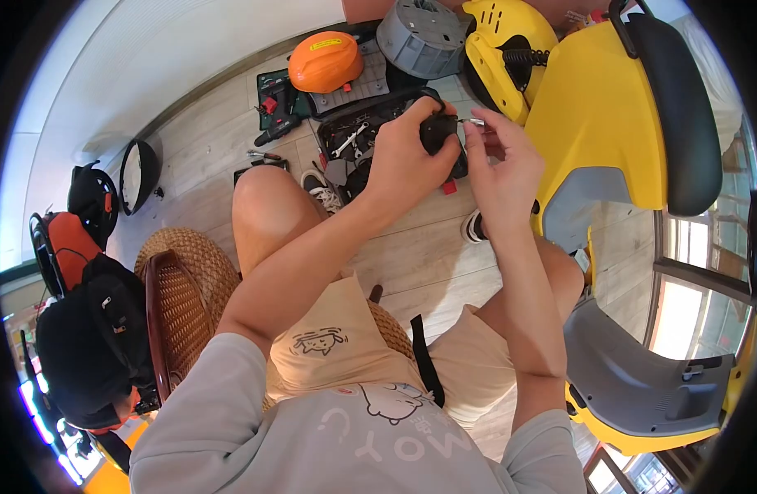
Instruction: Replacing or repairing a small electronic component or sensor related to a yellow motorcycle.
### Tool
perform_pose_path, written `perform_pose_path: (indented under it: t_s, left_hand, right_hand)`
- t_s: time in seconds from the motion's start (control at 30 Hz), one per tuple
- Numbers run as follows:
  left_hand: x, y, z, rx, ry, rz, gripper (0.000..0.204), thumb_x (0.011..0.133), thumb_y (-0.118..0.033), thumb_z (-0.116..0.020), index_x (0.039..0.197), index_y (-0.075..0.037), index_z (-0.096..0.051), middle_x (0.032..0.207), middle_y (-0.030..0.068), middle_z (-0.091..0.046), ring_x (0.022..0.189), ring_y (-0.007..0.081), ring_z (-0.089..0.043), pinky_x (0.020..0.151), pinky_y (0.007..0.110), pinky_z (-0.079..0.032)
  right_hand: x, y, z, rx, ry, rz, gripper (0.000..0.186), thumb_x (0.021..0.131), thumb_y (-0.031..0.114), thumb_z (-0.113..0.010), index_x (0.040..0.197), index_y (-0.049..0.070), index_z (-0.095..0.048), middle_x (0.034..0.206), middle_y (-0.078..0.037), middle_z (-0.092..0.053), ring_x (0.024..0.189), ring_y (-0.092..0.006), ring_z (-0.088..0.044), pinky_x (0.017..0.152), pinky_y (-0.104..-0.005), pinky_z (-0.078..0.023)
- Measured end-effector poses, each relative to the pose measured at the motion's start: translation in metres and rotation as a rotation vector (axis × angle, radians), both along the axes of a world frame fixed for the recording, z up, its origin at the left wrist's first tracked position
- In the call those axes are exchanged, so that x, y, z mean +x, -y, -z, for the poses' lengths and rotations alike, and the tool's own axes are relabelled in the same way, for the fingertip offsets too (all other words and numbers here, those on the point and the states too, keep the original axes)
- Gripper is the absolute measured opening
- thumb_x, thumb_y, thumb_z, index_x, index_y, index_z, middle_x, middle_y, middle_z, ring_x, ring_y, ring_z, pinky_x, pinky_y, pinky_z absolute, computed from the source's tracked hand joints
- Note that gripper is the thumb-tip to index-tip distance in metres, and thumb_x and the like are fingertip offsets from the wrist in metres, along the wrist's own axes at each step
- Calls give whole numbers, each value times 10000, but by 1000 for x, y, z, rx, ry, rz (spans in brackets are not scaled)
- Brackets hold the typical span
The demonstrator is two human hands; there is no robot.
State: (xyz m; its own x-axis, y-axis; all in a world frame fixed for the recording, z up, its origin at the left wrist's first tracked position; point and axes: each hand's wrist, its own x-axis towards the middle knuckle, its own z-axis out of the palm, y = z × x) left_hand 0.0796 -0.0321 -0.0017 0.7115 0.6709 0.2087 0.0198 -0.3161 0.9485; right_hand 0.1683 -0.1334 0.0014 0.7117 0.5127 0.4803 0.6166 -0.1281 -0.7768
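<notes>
From above the seated person, the floor [411, 263] is pale wood planking, and a white wall [148, 74] curves along the upper left where it meets the boards. The person sits on a woven wicker chair [181, 296], knees apart, both arms stretched forward over the floor.

The left hand [407, 160] is closed around a small black part [438, 132], fingers wrapped over its top and thumb beneath, holding it up in the air above the open toolbox [354, 140]. The right hand [502, 165] comes in just beside it, thumb and forefinger pinched on a thin metal piece [475, 122] whose tip meets the black part's right side (what kind of piece it is, I cannot tell at this size); the other fingers are loosely spread.

Behind the hands lie an orange helmet [325, 62], a grey round housing [421, 37] and a green tool case [275, 95]. To the right stands a big yellow scooter [600, 123] with a black seat [675, 107] and a grey footboard [642, 379], close against the person's right knee. At the far left, a black backpack [94, 337] sits near the chair, and a round mirror [138, 174] rests near the wall. Bright windows [683, 305] show at the right edge.
</notes>
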Motion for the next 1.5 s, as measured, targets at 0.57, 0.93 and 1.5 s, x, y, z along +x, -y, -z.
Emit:
perform_pose_path:
  t_s: [0.57, 0.93, 1.5]
  left_hand:
    - [0, 0, 0, 6, -31, -7, 255, 787, -69, -670, 1024, 7, -616, 803, 91, -651, 709, 109, -591, 657, 269, -494]
    - [2, -1, 6, -20, -10, 10, 265, 799, -47, -660, 1054, 3, -604, 766, 68, -654, 636, 85, -611, 589, 252, -487]
    - [3, 2, 1, 9, -4, -7, 265, 791, -67, -666, 1044, 0, -622, 813, 95, -666, 725, 102, -604, 673, 270, -505]
  right_hand:
    - [1, 4, -5, -29, -68, -51, 133, 870, 56, -702, 987, -7, -703, 874, -150, -702, 694, -189, -693, 637, -274, -547]
    - [6, 5, -6, -60, 85, -42, 130, 877, 81, -706, 975, -5, -708, 793, -140, -692, 627, -179, -665, 582, -276, -512]
    - [7, 12, -7, -130, 25, -38, 183, 856, 86, -728, 1016, 2, -704, 818, -145, -689, 648, -198, -666, 594, -281, -522]
